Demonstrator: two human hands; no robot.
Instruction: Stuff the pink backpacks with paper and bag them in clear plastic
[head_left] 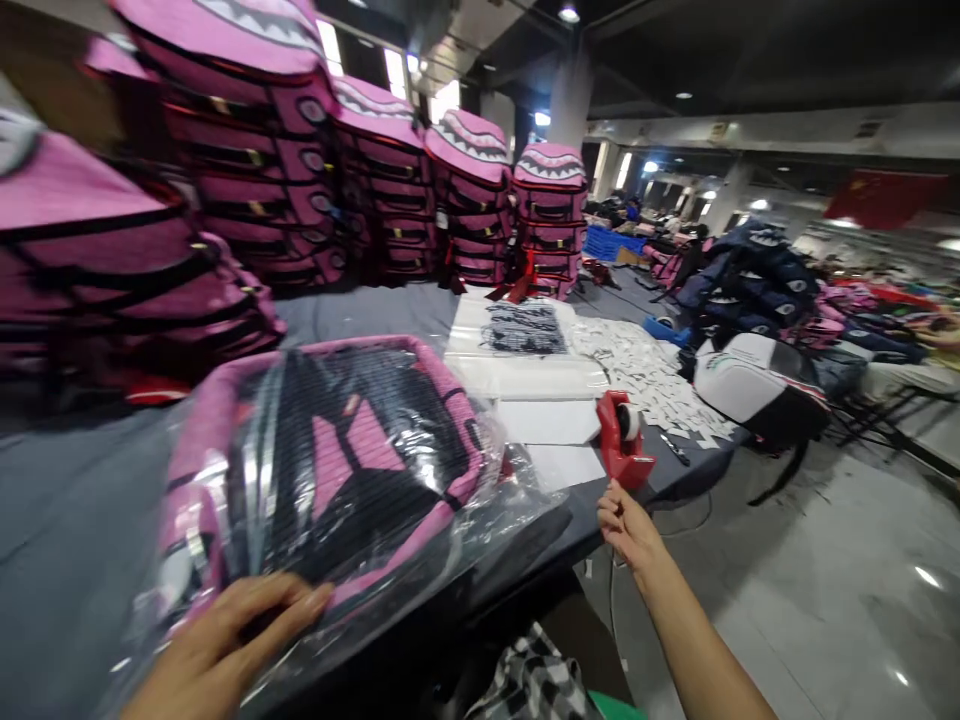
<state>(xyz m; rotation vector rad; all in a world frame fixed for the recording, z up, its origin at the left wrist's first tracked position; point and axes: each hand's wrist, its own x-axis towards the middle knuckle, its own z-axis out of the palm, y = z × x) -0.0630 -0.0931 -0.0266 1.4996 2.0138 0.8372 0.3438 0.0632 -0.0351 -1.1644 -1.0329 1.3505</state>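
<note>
A pink and black backpack (360, 445) lies back panel up on the table inside a clear plastic bag (487, 510). My left hand (232, 635) rests on the bag's near edge, at the backpack's lower left. Its thumb and fingers are apart, with a gap between them. At the table's front edge stands a red tape dispenser (621, 440) with a white-cored roll in it. My right hand (628, 525) is at the dispenser's near end, thumb and forefinger pinched together and the other fingers curled. Whether a strip of tape is between the fingertips I cannot make out.
Tall stacks of pink backpacks (255, 170) line the back and left. Right of the bag lie white sheets (547, 422), dark strips (525, 328), scattered white tags (637, 365) and a marker (675, 450). A white and black bag (757, 385) sits beyond the table's right end.
</note>
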